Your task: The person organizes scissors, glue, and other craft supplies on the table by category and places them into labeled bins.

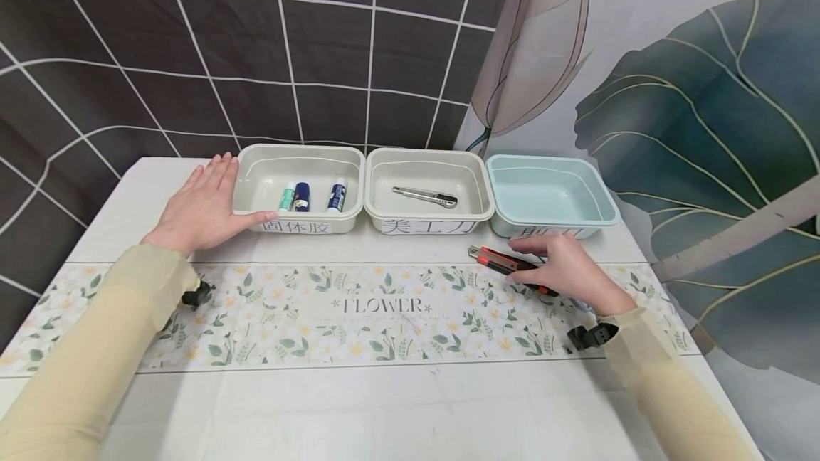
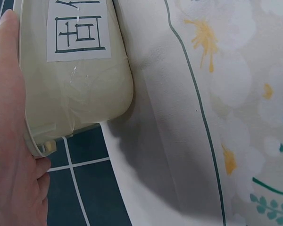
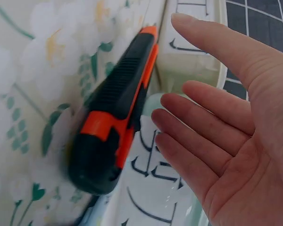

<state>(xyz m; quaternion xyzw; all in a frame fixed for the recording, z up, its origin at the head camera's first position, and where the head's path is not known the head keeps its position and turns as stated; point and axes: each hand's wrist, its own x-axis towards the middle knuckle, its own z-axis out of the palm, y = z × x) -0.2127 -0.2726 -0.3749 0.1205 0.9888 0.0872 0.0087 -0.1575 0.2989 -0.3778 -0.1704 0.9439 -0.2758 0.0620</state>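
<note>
My left hand [image 1: 201,205] rests against the left end of a cream bin [image 1: 352,223], fingers straight and thumb along its front rim. Three glue sticks lie in that bin, among them a green-and-white one [image 1: 287,196] and a blue one [image 1: 336,194]. Beside the light-blue bin, my right hand [image 1: 564,269] reaches over a red-and-black utility knife [image 1: 493,260] on the table. In the right wrist view its fingers are relaxed and apart from the knife [image 3: 115,113]. Part of the knife is hidden under the hand in the head view.
A second cream bin [image 1: 483,215] in the middle holds a silver utility knife [image 1: 425,195]. The light-blue bin [image 1: 605,221] stands at the right end of the row. Each bin has a paper label. A floral runner [image 1: 384,333] crosses the white table [image 1: 384,411].
</note>
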